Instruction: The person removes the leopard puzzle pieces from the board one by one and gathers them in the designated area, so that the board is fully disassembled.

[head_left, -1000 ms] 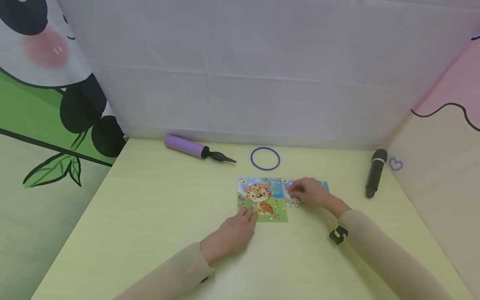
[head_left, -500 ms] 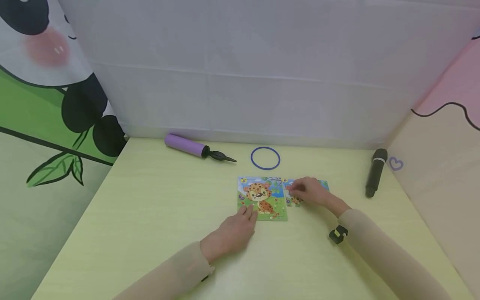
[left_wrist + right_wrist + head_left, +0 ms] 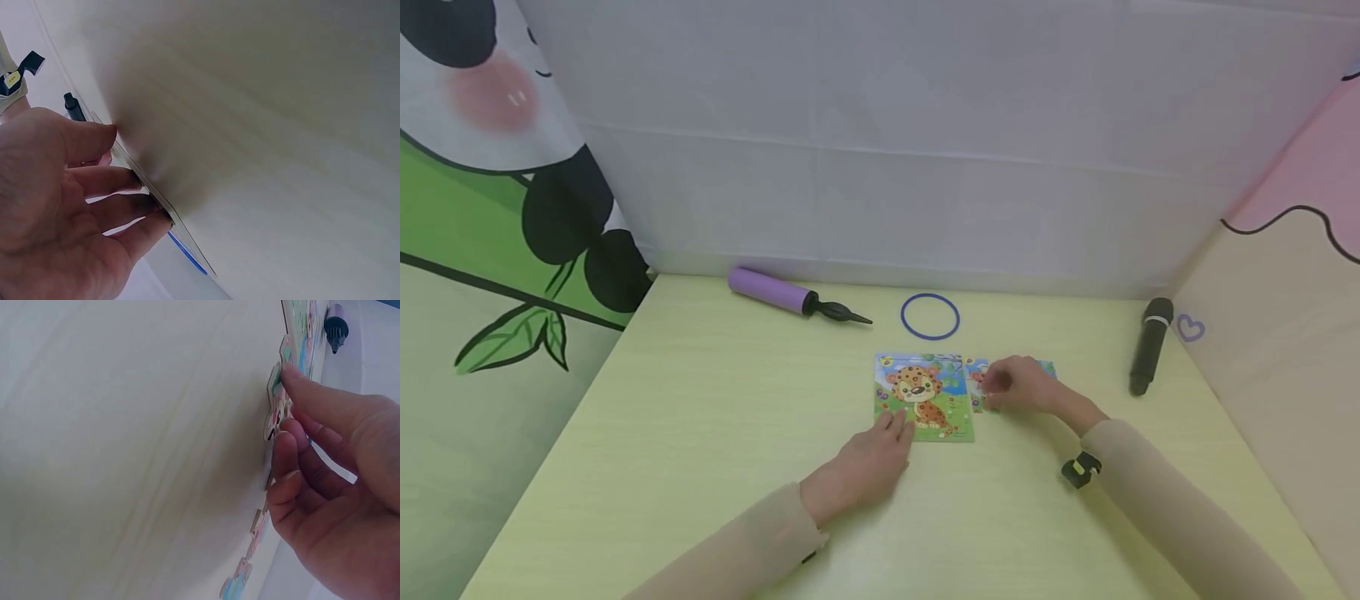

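Observation:
A square picture card or board with a cartoon leopard (image 3: 925,392) lies flat on the table. My left hand (image 3: 868,458) rests its fairly straight fingertips on the lower left of this board; in the left wrist view the fingertips (image 3: 164,217) touch its thin edge. Against the board's right side lie jigsaw pieces (image 3: 976,400) with a similar print, partly covered by my right hand (image 3: 1022,385). In the right wrist view, thumb and curled fingers pinch a puzzle piece (image 3: 273,419) close to the table. More loose pieces (image 3: 237,581) lie beyond the fingers.
Behind the board lies a blue ring (image 3: 930,337). A purple hand pump (image 3: 771,292) with a black nozzle is at the back left. At the right edge lies a black microphone (image 3: 1150,346). A pale fabric wall (image 3: 880,208) closes off the back.
The puzzle piece under my right hand, pale and uncoloured-looking a second ago, now shows its print beside the board. The right hand has shifted slightly right. The left hand has stayed put.

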The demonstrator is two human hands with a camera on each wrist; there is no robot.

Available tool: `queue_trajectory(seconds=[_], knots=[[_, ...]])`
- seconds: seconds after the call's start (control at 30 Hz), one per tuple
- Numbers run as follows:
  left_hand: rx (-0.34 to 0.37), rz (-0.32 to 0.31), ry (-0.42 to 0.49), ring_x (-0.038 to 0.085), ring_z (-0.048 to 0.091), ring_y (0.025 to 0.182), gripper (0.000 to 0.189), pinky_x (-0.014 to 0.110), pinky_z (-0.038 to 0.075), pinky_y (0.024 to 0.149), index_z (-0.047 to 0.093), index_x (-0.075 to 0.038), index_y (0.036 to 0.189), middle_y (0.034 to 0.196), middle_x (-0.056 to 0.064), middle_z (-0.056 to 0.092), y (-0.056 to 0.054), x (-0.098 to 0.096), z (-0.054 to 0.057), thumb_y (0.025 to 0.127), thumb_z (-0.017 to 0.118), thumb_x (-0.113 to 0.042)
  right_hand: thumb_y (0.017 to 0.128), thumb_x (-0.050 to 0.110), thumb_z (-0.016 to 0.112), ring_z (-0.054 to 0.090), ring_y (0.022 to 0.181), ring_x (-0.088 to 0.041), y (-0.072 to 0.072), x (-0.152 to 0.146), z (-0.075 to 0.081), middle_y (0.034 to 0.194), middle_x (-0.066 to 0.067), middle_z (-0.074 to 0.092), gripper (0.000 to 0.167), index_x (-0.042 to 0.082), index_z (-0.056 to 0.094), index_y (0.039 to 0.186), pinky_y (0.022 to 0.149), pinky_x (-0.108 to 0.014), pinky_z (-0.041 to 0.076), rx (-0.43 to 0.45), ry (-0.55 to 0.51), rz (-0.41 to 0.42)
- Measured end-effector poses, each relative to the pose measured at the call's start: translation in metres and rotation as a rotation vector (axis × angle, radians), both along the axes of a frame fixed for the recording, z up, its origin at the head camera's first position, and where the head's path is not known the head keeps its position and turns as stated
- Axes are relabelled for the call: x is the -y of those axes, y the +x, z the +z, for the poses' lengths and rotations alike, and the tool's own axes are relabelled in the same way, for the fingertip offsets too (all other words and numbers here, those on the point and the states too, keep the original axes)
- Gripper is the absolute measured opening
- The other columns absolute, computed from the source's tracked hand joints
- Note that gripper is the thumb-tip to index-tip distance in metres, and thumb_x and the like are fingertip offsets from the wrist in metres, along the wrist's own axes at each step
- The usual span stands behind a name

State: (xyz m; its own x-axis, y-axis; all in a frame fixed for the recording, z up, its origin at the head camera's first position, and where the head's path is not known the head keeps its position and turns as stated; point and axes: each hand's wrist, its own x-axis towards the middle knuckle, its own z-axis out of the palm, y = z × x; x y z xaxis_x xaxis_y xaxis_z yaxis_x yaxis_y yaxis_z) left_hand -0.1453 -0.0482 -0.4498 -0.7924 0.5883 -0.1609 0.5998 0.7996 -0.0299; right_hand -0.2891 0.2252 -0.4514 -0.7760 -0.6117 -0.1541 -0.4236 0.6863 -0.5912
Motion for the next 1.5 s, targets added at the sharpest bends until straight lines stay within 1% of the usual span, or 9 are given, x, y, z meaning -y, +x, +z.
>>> queue_trajectory(seconds=[0.17,0.43,0.63,0.8,1.03,1.1,1.2,1.33,1.5], knots=[[-0.003,0.003,0.007,0.034,0.035,0.132,0.051,0.030,0.045,0.096,0.043,0.003,0.140,0.144,0.022,0.038,0.000,0.001,0.000,0.100,0.050,-0.028,0.077,0.014,0.080,0.053,0.071,-0.015,0.001,0.002,0.002,0.077,0.003,0.060,0.016,0.009,0.068,0.085,0.063,-0.029,0.048,0.013,0.020,0.019],[-0.003,-0.003,0.015,0.034,0.036,0.131,0.051,0.030,0.045,0.096,0.044,0.004,0.139,0.144,0.023,0.038,0.000,0.001,-0.001,0.100,0.050,-0.027,0.078,0.012,0.080,0.052,0.070,-0.015,0.000,0.004,0.000,0.076,0.003,0.060,0.013,0.010,0.068,0.084,0.062,-0.029,0.047,0.009,0.006,0.021],[0.007,0.003,0.012,0.034,0.035,0.132,0.051,0.030,0.044,0.097,0.043,0.004,0.140,0.144,0.022,0.037,0.000,0.001,0.000,0.100,0.049,-0.028,0.077,0.011,0.080,0.054,0.070,-0.014,-0.001,0.005,-0.001,0.076,0.003,0.061,0.014,0.009,0.068,0.085,0.062,-0.029,0.049,0.003,-0.009,0.037],[0.015,0.011,0.012,0.034,0.035,0.132,0.051,0.030,0.044,0.097,0.043,0.003,0.140,0.145,0.022,0.037,0.000,0.001,0.000,0.100,0.050,-0.028,0.078,0.009,0.078,0.056,0.071,-0.014,-0.001,0.010,0.004,0.077,0.004,0.062,0.014,0.007,0.068,0.087,0.064,-0.029,0.051,-0.008,-0.025,0.051],[0.014,0.011,0.030,0.035,0.035,0.132,0.051,0.031,0.045,0.096,0.043,0.004,0.140,0.144,0.023,0.037,0.000,0.000,0.000,0.100,0.050,-0.027,0.083,0.014,0.075,0.057,0.071,-0.012,0.003,0.037,0.008,0.079,0.006,0.063,0.014,0.007,0.070,0.094,0.065,-0.029,0.051,-0.013,-0.059,0.090],[0.008,0.007,0.031,0.035,0.036,0.131,0.051,0.031,0.045,0.096,0.043,0.004,0.140,0.144,0.023,0.038,0.000,0.000,-0.001,0.100,0.050,-0.027,0.084,0.015,0.074,0.058,0.074,-0.011,0.004,0.048,0.006,0.083,0.004,0.064,0.017,0.006,0.070,0.099,0.067,-0.028,0.052,-0.018,-0.069,0.098],[0.002,0.004,0.039,0.035,0.036,0.131,0.051,0.030,0.046,0.094,0.044,0.004,0.139,0.143,0.024,0.038,0.000,0.001,-0.003,0.099,0.051,-0.027,0.086,0.012,0.072,0.063,0.082,-0.013,0.006,0.063,0.005,0.093,-0.004,0.068,0.024,0.001,0.069,0.107,0.074,-0.028,0.054,-0.017,-0.098,0.102],[-0.001,0.006,0.032,0.034,0.036,0.131,0.051,0.030,0.048,0.092,0.043,0.004,0.140,0.144,0.023,0.038,-0.001,0.001,-0.004,0.099,0.051,-0.027,0.088,0.012,0.069,0.063,0.088,-0.014,0.006,0.078,0.002,0.100,-0.006,0.068,0.027,0.000,0.067,0.112,0.079,-0.027,0.053,-0.003,-0.104,0.070],[-0.005,0.003,0.016,0.034,0.036,0.131,0.052,0.029,0.048,0.092,0.043,0.003,0.140,0.144,0.022,0.038,-0.003,0.002,-0.005,0.100,0.051,-0.028,0.090,0.012,0.066,0.061,0.080,-0.011,0.003,0.087,-0.007,0.091,0.000,0.067,0.023,0.002,0.068,0.111,0.072,-0.025,0.053,0.006,-0.079,0.014]])
